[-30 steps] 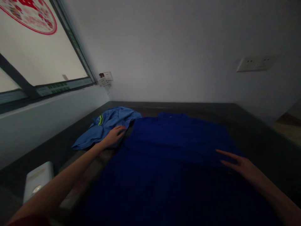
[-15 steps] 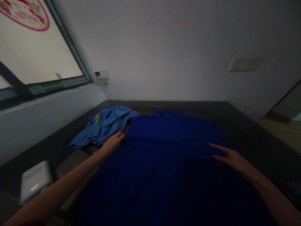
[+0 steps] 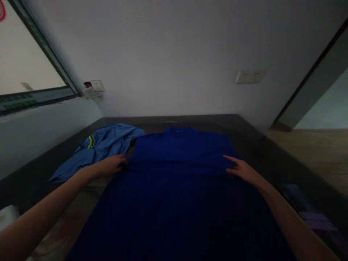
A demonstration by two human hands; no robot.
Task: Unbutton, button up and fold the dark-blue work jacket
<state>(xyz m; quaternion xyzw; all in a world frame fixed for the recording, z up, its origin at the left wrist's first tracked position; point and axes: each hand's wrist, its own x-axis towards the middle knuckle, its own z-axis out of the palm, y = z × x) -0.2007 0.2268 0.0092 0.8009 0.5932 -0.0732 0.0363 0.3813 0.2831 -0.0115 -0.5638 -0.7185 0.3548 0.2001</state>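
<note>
Hands: two, both yours, set well apart. Garments: two. One dark blue garment (image 3: 174,192) lies spread face-up or face-down (cannot tell) between your hands and on toward you, its collar beyond them. Your left hand (image 3: 112,166) is at its left edge, fingers curled; whether they pinch the cloth, you cannot tell from this view. Your right hand (image 3: 241,171) is at its right edge, thumb and forefinger spread, nothing clamped between them. One lighter blue garment (image 3: 108,143) lies rumpled just beyond your left hand, with one yellow-green marking (image 3: 91,141). One white object (image 3: 8,216), partly out of view, sits beside your left forearm. Purplish items (image 3: 317,221), blurred, count uncertain, lie beside your right forearm. One dark counter (image 3: 217,120) extends beyond both hands.
</note>
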